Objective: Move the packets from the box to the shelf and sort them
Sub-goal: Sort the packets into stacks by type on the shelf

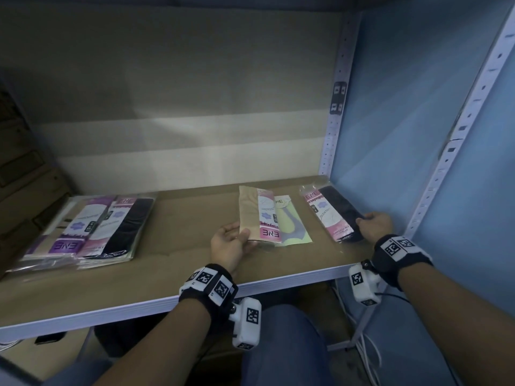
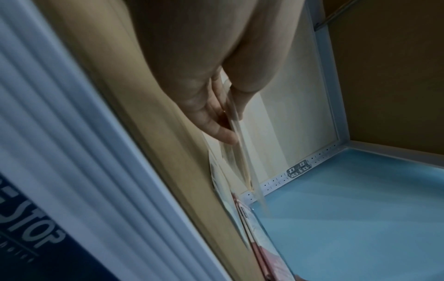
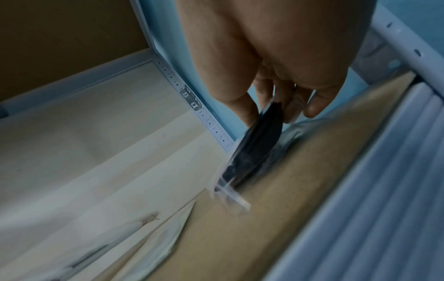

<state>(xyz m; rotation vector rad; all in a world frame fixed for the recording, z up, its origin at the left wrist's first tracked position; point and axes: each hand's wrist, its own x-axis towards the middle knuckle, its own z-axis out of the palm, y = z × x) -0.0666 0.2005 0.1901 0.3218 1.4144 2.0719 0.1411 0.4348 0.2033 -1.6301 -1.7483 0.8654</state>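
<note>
The beige packet lies tilted on the shelf over a yellow packet, its near edge pinched by the left hand; the black packet sits further right near the blue side panel, its near end pinched by the right hand. Two sorted stacks lie well to the left of both hands. Risk: the glossy film sleeves can probably slip from a thin edge pinch, and lifting the beige packet may drag the yellow packet out of place.
</note>
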